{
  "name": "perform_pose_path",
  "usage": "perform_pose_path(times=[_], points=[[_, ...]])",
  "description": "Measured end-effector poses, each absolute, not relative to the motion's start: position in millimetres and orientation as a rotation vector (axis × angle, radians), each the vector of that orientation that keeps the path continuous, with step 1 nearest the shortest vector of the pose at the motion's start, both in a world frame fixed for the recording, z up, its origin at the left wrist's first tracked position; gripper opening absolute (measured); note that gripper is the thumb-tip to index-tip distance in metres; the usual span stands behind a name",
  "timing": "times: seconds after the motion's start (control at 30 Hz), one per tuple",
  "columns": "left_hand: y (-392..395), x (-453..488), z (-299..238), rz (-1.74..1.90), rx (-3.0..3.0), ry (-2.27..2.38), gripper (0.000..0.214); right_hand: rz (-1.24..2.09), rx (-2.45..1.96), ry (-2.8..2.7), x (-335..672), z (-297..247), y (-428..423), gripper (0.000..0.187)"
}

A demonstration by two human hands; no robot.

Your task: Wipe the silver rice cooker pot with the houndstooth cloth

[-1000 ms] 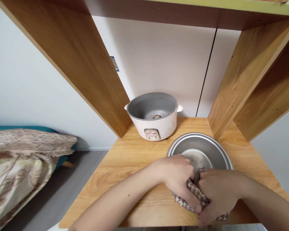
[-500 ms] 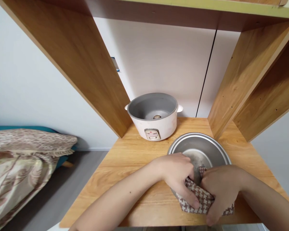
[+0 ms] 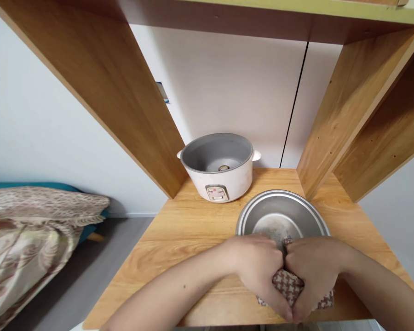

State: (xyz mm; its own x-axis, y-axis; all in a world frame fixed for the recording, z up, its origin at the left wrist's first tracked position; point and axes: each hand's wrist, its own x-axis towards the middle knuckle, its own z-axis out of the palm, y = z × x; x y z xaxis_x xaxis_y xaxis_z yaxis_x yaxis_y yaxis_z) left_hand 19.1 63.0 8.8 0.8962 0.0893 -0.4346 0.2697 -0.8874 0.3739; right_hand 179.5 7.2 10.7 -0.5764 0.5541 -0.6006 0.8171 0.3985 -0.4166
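Both of my hands meet at the near edge of a metal inner pot (image 3: 282,216) that stands on the wooden table (image 3: 189,230). My left hand (image 3: 258,266) and my right hand (image 3: 313,271) are closed on a brown-and-white houndstooth cloth (image 3: 287,286), pressed together against the pot's near side. The cloth is mostly hidden under my fingers; a bit of it shows between and below them. The pot's inside looks bare.
A white rice cooker body (image 3: 218,166) with a grey open interior stands at the back of the table against the wall. Wooden shelf panels (image 3: 124,92) rise on both sides. A bed with patterned bedding (image 3: 31,230) lies at the left.
My hands have drawn closer together and bunched the cloth, so less of it shows than half a second ago. The pot has shifted very slightly left.
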Motion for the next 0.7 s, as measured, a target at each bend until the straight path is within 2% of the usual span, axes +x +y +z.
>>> perform_pose_path(times=[0.2, 0.43, 0.7], points=[[66.2, 18.5, 7.6, -0.430, 2.662, 0.179, 0.058, -0.990, 1.219, 2.377, 183.4, 7.9, 7.2, 0.050], [64.1, 18.3, 6.8, -0.553, 2.591, 0.281, 0.062, -1.010, 1.176, 2.242, 177.6, 13.7, 8.9, 0.055], [65.0, 15.8, 4.1, -0.362, 2.622, 0.246, 0.055, -1.005, 1.190, 2.401, 183.2, 6.4, 8.8, 0.050]])
